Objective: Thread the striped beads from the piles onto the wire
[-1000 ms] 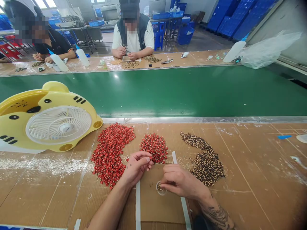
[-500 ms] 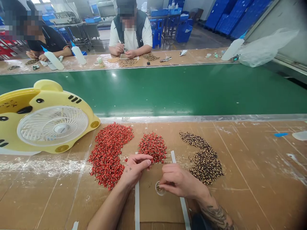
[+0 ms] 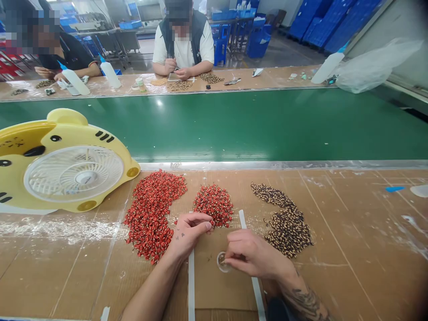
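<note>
Head view: widest of all is the cardboard-covered table (image 3: 351,276) under my arms, with the green belt (image 3: 267,125) running across beyond it. At far left leans a yellow animal-faced fan (image 3: 73,171). Next, the larger red heap (image 3: 154,218) lies left of my left hand, and the black-and-tan heap (image 3: 289,227) lies beyond my right forearm. Between my wrists is a taped-edged cardboard mat (image 3: 224,290). My right hand (image 3: 250,252) has thumb and fingers drawn together at the right rim of a small clear dish (image 3: 218,262); whether they grip anything I cannot tell. My left hand (image 3: 189,232) pinches a tiny red piece (image 3: 212,223) between thumb and forefinger, right at the tips, just in front of the smaller red heap (image 3: 213,203).
</note>
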